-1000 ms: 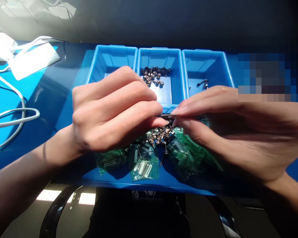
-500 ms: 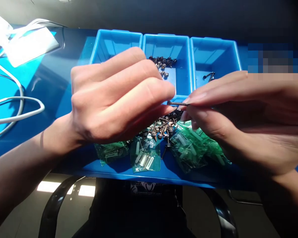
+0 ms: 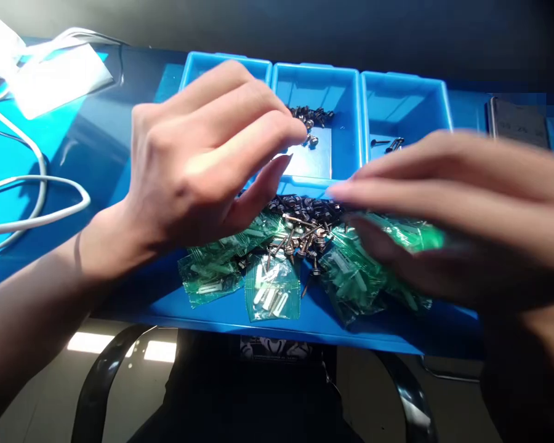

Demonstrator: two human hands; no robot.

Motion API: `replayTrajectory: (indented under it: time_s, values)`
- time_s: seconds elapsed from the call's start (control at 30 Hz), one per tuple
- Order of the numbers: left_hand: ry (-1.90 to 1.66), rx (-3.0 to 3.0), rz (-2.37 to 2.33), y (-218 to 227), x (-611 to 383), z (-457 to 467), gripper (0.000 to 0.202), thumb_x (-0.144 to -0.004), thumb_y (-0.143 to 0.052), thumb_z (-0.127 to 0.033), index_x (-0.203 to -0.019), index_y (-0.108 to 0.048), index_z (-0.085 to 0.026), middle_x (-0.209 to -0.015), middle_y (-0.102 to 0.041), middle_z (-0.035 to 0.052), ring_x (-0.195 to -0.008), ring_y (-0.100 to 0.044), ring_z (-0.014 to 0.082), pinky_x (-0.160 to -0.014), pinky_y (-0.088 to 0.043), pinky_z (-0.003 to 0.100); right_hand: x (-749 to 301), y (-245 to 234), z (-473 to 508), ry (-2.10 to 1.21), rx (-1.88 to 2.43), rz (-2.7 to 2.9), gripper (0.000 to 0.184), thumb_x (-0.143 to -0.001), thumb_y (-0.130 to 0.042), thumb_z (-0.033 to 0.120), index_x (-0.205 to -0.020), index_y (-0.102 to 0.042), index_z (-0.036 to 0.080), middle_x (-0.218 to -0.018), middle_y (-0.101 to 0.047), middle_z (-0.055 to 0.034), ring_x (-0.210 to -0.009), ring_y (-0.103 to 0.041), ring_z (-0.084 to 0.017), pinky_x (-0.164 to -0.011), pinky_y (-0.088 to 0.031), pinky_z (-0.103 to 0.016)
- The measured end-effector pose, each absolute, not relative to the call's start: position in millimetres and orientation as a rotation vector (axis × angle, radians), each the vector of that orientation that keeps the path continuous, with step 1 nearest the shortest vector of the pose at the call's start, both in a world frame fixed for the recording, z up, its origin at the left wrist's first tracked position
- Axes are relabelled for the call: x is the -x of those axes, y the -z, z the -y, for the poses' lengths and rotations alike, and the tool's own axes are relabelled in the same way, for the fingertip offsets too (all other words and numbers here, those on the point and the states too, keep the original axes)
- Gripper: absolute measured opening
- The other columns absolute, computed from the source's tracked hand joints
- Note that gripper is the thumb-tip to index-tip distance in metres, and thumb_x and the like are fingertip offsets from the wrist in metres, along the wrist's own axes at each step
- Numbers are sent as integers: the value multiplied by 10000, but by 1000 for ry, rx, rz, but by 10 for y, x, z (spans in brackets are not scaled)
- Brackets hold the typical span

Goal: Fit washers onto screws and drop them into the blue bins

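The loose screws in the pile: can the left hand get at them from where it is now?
Probably yes. The left hand hovers open just left of the screw pile, nothing between them. The green bags lie beside the pile, not over it.

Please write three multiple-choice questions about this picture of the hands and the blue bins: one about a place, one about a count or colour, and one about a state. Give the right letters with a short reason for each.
1. Where does the pile of loose screws lie?
A. on the blue tray in front of the bins, between the green bags
B. in the left bin
C. on the white cable

2. How many blue bins stand in a row behind the hands?
A. two
B. three
C. five

3. How is the left hand now?
A. fist shut on a bag
B. flat on the table
C. fingers spread, nothing seen held

Answers:
1 A, the screws lie among the green bags on the blue tray.
2 B, a left bin, a middle bin and a right bin show.
3 C, its fingers are apart above the pile with nothing between them.
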State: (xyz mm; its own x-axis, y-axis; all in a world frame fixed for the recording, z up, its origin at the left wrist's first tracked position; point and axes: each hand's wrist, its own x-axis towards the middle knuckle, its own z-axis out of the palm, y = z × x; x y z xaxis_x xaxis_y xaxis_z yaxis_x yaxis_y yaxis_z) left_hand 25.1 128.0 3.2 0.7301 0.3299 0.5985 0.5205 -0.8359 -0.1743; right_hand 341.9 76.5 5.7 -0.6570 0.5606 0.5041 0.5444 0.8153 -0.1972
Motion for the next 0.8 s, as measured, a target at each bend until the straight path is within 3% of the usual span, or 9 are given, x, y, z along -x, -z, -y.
replayTrajectory:
  time_s: [0.1, 0.17, 0.23, 0.63, 0.8]
  values:
    - [787, 2620, 701, -21, -252, -1273, 363, -1069, -652, -199, -1431, -659, -174, -1350, -831, 112, -1279, -836, 337, -994, -744, 498, -3219, -40, -745, 45, 566, 2606, 323, -1076, -797, 174, -1398, -767, 169, -1260, -792, -124, -996, -744, -224, -769, -614, -393]
    - [791, 2601, 707, -5, -255, -1270, 306, -1082, -642, -198, -1387, -665, -184, -1353, -835, 80, -1253, -855, 317, -920, -742, 451, -3170, -10, -757, 5, 522, 2692, 325, -1099, -750, 160, -1420, -731, 113, -1276, -786, -162, -1027, -757, -252, -762, -632, -404]
    - [794, 2575, 704, 13, -261, -1269, 262, -1093, -641, -211, -1353, -674, -188, -1325, -845, 59, -1171, -877, 300, -813, -714, 402, -3164, 20, -774, -40, 505, 2707, 282, -1116, -711, 144, -1393, -721, 91, -1203, -780, -147, -995, -744, -239, -745, -630, -385]
    - [830, 2554, 695, 1, -288, -1231, 226, -1063, -673, -172, -1285, -708, -150, -1145, -858, 83, -1019, -888, 322, -683, -661, 389, -3123, 40, -757, -105, 610, 2608, 94, -1131, -704, 148, -1208, -752, 124, -1063, -748, -67, -882, -669, -155, -693, -557, -308]
    - [851, 2596, 703, -26, -282, -1218, 294, -1050, -682, -163, -1342, -698, -135, -1166, -850, 119, -1095, -863, 308, -850, -715, 453, -3150, -17, -718, -138, 686, 2564, 108, -1114, -699, 110, -1180, -777, 145, -1080, -754, -77, -910, -701, -167, -710, -597, -326]
